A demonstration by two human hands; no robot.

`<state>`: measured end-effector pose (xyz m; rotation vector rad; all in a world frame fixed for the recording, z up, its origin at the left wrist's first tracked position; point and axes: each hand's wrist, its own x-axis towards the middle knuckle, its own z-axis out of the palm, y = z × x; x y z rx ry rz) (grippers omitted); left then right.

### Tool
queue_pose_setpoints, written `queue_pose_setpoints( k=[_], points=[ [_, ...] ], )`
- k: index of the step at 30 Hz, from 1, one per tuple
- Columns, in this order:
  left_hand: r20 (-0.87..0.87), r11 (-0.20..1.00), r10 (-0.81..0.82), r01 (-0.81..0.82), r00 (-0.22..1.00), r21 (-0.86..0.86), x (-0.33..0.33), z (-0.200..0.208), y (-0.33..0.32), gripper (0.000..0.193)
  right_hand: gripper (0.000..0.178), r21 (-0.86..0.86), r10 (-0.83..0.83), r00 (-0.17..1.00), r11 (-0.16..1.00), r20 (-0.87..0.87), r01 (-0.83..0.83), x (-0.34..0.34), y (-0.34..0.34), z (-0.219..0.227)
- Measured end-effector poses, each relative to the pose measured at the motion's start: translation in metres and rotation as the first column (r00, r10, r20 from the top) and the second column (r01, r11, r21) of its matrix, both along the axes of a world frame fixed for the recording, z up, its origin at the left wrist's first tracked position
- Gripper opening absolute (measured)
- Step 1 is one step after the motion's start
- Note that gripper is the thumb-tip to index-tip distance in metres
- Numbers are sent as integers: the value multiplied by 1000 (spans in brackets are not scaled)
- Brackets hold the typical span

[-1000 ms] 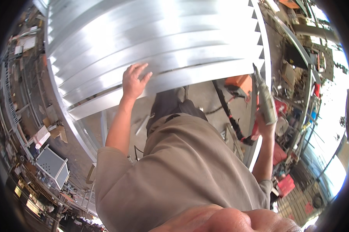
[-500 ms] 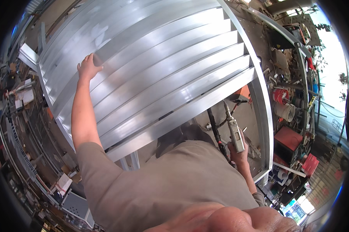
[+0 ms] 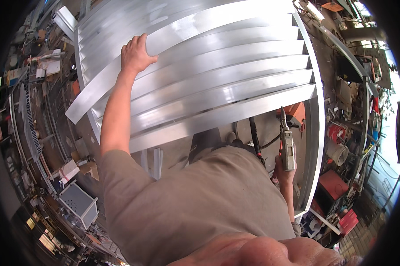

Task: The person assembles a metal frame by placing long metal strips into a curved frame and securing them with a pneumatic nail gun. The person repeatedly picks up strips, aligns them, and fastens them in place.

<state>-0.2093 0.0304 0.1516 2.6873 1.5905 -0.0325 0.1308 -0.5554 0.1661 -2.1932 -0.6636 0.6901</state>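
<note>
My left hand [image 3: 138,55] is closed over a long silvery metal slat [image 3: 87,99], fingers over its far edge and thumb spread on the near side. This slat lies slantwise across a large metal frame [image 3: 317,146], its near-left end sticking out past the frame's left rail. Several similar slats [image 3: 226,71] run side by side within the frame, overlapping like louvres. Low on the right, my right hand [image 3: 283,172] grips a grey nozzle-tipped gun [image 3: 288,148], its thin tip pointing away from me beneath the frame's near crossbar [image 3: 231,122]. Much of its handle is hidden.
An orange case [image 3: 294,113] and black hoses [image 3: 254,137] lie on the floor inside the frame's opening. A red bucket [image 3: 337,133] and a red-topped box [image 3: 333,185] stand to the right. At left are a grey perforated box [image 3: 78,203] and scattered metal lengths.
My left hand has moved right and away with the slat, whose left end now juts past the frame's rail. My right hand keeps its hold on the gun. The view has shifted.
</note>
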Motion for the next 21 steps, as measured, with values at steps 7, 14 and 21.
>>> queue_pose_setpoints(
  k=[7, 14, 21],
  points=[
    [134, 1000, 8, -4, 991, -29, 9, 86, -139, 96, 31, 93, -16, 999, 996, -42, 19, 25, -78, -14],
    [770, 890, 71, 307, 634, -336, 45, 168, -263, 104, 29, 135, -27, 999, 990, -45, 33, 61, -186, -41],
    [976, 752, 141, 624, 167, -215, 49, 275, -314, 108, 64, 210, -59, 998, 976, -39, 66, 75, -241, -56]
  ],
)
